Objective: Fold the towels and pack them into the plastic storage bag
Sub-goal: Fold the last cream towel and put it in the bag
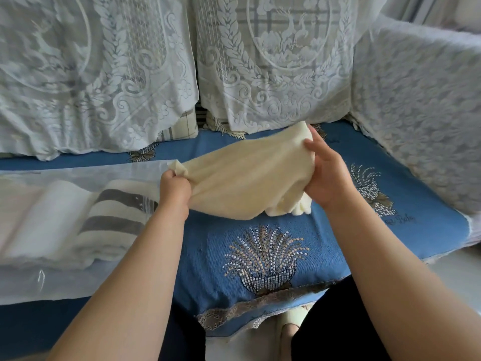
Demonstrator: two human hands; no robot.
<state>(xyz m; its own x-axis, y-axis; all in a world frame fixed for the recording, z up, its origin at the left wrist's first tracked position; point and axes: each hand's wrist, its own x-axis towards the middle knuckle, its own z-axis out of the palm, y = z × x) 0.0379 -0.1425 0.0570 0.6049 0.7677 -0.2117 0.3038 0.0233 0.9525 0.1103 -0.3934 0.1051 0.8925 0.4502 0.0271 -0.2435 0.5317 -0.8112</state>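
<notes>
A cream towel (pixel 244 175) hangs stretched between both hands above the blue sofa seat. My left hand (pixel 173 187) grips its left corner in a fist. My right hand (pixel 326 175) pinches the towel's right edge, thumb on top, with a bunched end drooping below it. To the left lies the translucent plastic storage bag (pixel 65 230), flat on the seat. Inside it I see a grey-striped white towel (pixel 114 217) and a plain white folded one (pixel 44 217).
The blue seat cover (pixel 260 256) with beaded basket patterns spreads under the towel. Lace-covered back cushions (pixel 273 61) stand behind, and a lace-draped armrest (pixel 421 113) closes the right side. My dark-clad knees sit at the seat's front edge.
</notes>
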